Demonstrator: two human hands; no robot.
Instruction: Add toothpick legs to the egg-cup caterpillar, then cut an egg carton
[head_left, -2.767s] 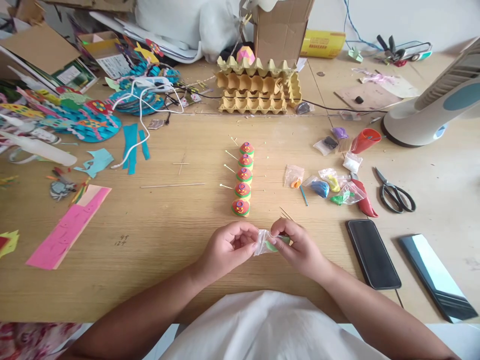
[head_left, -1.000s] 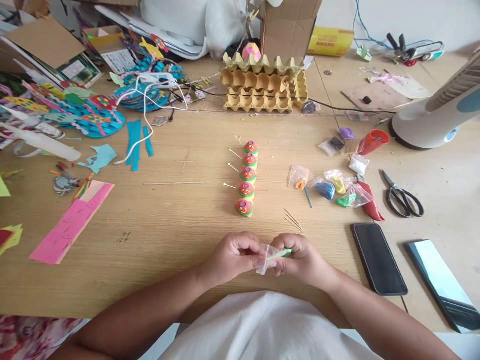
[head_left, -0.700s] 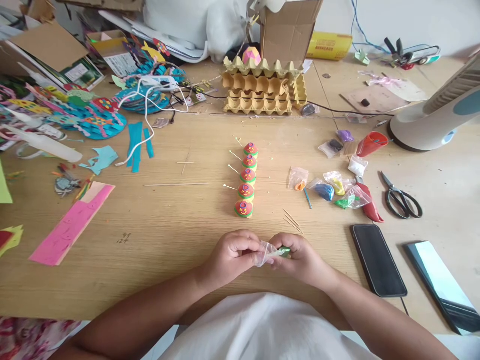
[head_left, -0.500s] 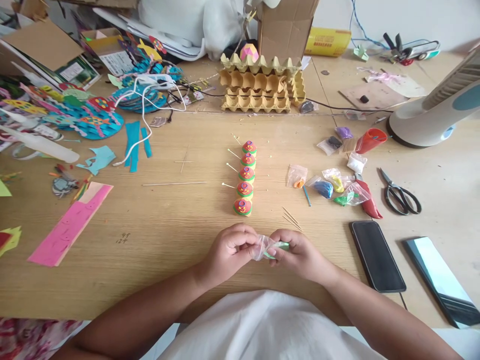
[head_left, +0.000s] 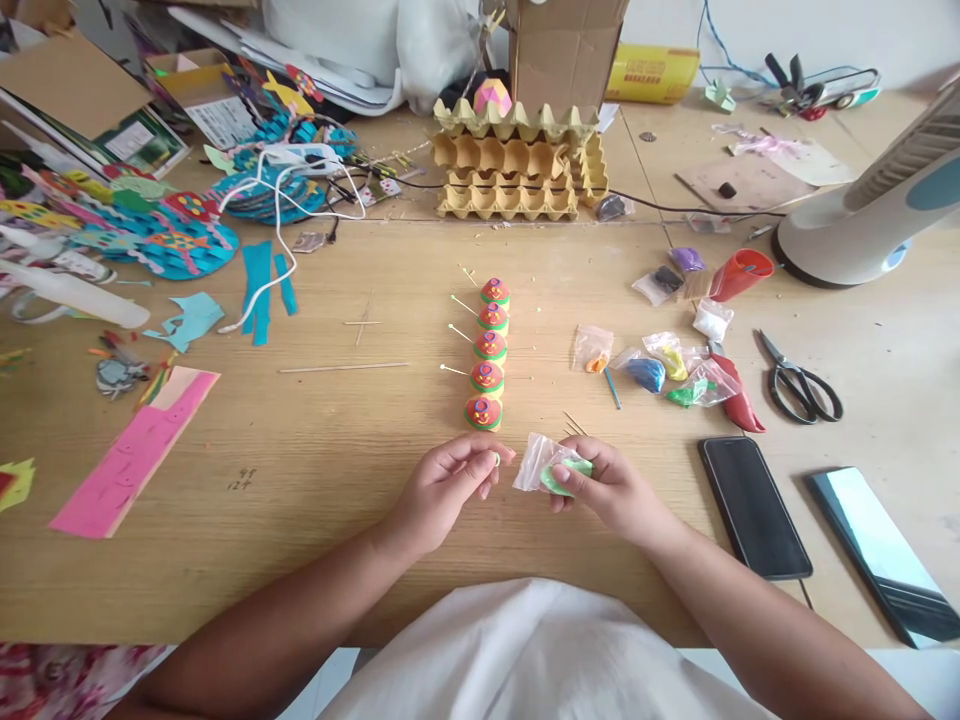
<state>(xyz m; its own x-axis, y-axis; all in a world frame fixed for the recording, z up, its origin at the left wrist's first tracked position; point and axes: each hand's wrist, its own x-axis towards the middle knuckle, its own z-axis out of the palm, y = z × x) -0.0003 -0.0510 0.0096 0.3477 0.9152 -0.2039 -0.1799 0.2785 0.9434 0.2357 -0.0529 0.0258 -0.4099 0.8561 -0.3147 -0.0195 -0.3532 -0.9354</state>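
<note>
Beyond the grip, a wooden table (head_left: 337,430) ran back to egg cartons (head_left: 484,157) and, leftward, paper crafts (head_left: 184,240).

I saw the right hand (head_left: 611,490) clasping a crinkled clear bag (head_left: 532,462) of pale-green clay (head_left: 579,466); beside it, the left hand (head_left: 448,485) pinched a tiny pale bit (head_left: 496,459), five red-and-green figures (head_left: 490,346) lined up just beyond.

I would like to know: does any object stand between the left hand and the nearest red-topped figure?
Nothing visible stands between them. The left hand, with a small pale piece at its fingertips, is just on the near side of the nearest red-topped figure. The toothpicks lie off to the right.
</note>
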